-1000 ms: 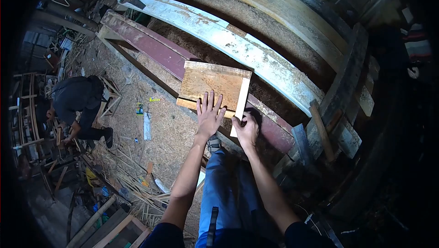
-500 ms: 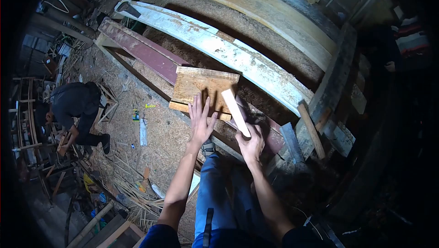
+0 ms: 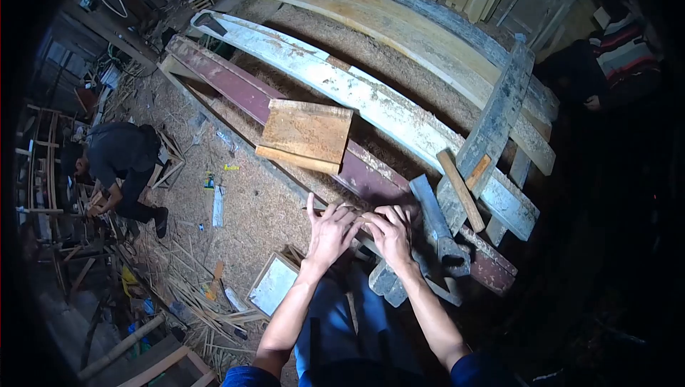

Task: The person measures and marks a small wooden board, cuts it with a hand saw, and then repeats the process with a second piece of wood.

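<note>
My left hand (image 3: 330, 235) and my right hand (image 3: 389, 237) are close together in front of my legs, fingers curled inward and fingertips nearly meeting. What they grip is mostly hidden; only a small tan edge shows between them, and the pale wooden stick cannot be made out. Beyond them a square wooden board (image 3: 307, 133) with a strip along its near edge lies on a dark red plank (image 3: 374, 173). To the right of my right hand is a handsaw (image 3: 430, 205). A round wooden rod (image 3: 461, 191) rests past it.
A long whitish beam (image 3: 342, 80) and a yellowish plank (image 3: 385, 19) run across the back. A thick grey cross beam (image 3: 492, 130) stands at right. One person (image 3: 125, 166) crouches at left; another person (image 3: 606, 66) is at far right. Wood scraps (image 3: 193, 273) litter the floor.
Both hands have drawn back from the board and come together nearer my body. The pale stick held upright in my right hand no longer shows. My view has shifted slightly.
</note>
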{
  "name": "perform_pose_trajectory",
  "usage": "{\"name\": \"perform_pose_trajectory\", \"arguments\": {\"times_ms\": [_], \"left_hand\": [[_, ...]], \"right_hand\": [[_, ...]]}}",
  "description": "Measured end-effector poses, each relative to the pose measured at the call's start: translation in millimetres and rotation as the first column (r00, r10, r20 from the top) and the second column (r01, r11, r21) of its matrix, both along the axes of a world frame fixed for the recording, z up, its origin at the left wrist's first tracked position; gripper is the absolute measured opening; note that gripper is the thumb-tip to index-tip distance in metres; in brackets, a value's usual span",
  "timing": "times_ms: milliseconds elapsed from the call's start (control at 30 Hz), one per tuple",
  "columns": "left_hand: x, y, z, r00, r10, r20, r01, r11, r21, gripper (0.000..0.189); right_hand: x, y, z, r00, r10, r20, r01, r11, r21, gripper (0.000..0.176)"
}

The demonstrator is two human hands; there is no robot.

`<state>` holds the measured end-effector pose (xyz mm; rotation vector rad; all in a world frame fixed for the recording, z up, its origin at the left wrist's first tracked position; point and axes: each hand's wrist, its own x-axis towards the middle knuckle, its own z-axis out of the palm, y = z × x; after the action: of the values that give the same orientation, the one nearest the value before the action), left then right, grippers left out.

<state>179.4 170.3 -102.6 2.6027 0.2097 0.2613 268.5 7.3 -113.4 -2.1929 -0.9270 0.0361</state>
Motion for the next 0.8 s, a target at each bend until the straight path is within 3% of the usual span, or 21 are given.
{"name": "perform_pose_trajectory", "arguments": {"times_ms": [67,100,200,300,400,533,600,800], "left_hand": [[-11,-8,-4,0.999,0.034,-0.015,-0.034,0.999,-0.016,0.019],[-19,-12,-8,0.991,0.046,-0.128,-0.045,0.999,0.014,0.022],[-43,-32,-18,0.994,0.108,-0.030,-0.109,0.993,-0.051,0.022],[-68,-60,-25,0.984,0.175,-0.032,-0.178,0.977,-0.122,0.020],[-87,-90,-33,0.967,0.253,-0.005,-0.250,0.953,-0.170,0.017],[-121,-142,-31,0.919,0.394,-0.003,-0.389,0.907,-0.160,0.018],[-126,-168,-28,0.859,0.496,0.125,-0.479,0.866,-0.145,0.017],[-97,-231,-47,0.775,0.603,0.187,-0.586,0.798,-0.142,0.019]], "right_hand": [[-9,-6,3,1.000,0.000,0.002,0.000,1.000,0.002,0.025],[-14,-9,1,1.000,0.014,0.011,-0.014,1.000,0.019,0.024],[-29,-28,-1,0.997,0.081,-0.018,-0.081,0.996,-0.024,0.026],[-37,-59,15,1.000,0.010,-0.024,-0.013,0.993,-0.113,0.045],[-35,-108,-5,0.993,-0.100,0.063,0.107,0.986,-0.128,0.048],[-39,-169,-6,0.964,-0.228,0.139,0.261,0.911,-0.320,0.059],[-40,-193,-14,0.961,-0.247,0.122,0.276,0.864,-0.420,0.066],[-36,-217,-39,0.982,-0.116,0.148,0.171,0.882,-0.439,0.065]]}}
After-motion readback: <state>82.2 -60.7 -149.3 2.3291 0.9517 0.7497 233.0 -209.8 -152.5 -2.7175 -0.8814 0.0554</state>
